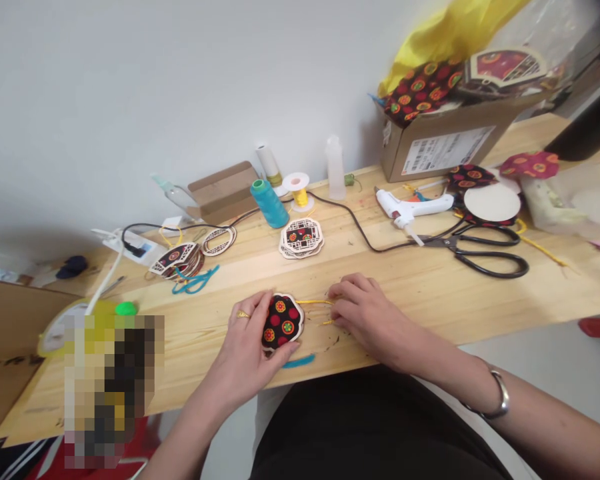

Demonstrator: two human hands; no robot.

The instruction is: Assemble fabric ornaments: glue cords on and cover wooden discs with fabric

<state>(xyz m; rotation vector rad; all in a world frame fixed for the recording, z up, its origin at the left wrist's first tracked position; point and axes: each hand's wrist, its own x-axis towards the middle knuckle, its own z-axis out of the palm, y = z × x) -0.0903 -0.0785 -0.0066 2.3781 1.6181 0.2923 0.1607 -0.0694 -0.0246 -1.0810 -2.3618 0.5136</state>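
Observation:
My left hand (253, 343) is closed around the left side of a scalloped ornament (283, 321), which has a pale wooden rim and dark fabric with red, orange and green flowers. A yellow cord (314, 302) runs from its right edge to my right hand (363, 313), whose fingers are pressed together on the cord; the fingertips are partly hidden. Just below the ornament lies a strip of blue cord (299, 361), near the table's front edge. Beyond my hands sits a small stack of wooden lattice ornaments (303, 237).
Black-handled scissors (490, 250) and a white glue gun (410, 205) lie to the right. Behind stand a blue thread cone (270, 205), a yellow thread spool (299, 193) and a cardboard box (445, 143) of fabric pieces. A black cable (353, 217) crosses the wooden table (250, 267).

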